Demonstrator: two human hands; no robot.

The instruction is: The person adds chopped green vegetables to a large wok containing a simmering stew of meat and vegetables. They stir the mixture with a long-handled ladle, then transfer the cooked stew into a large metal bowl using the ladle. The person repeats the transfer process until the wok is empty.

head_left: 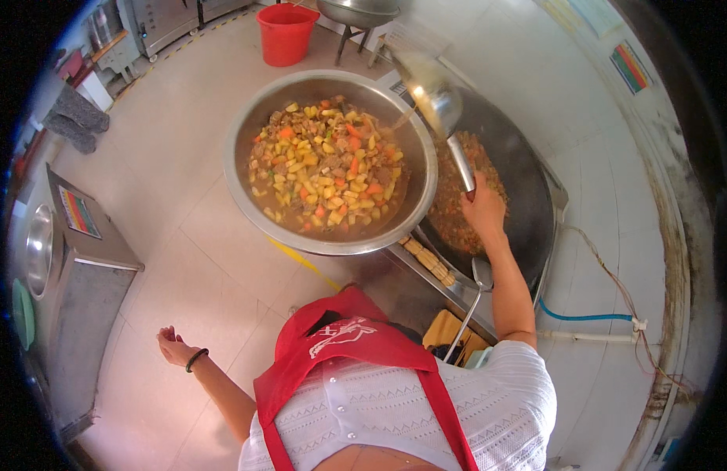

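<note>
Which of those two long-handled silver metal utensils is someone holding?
The large silver metal ladle, gripped in the right hand; the smaller-headed silver utensil lies unheld by the round black wok.

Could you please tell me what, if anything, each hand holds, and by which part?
The right hand grips the metal ladle by its handle; the left hand appears empty.

A large-scale kitchen, shown by its huge wok [528,184] and food-filled steel basin [332,245].

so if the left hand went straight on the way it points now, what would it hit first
Probably the metal cabinet ahead to its left; depth is unclear, so the left hand could pass above it.
</note>
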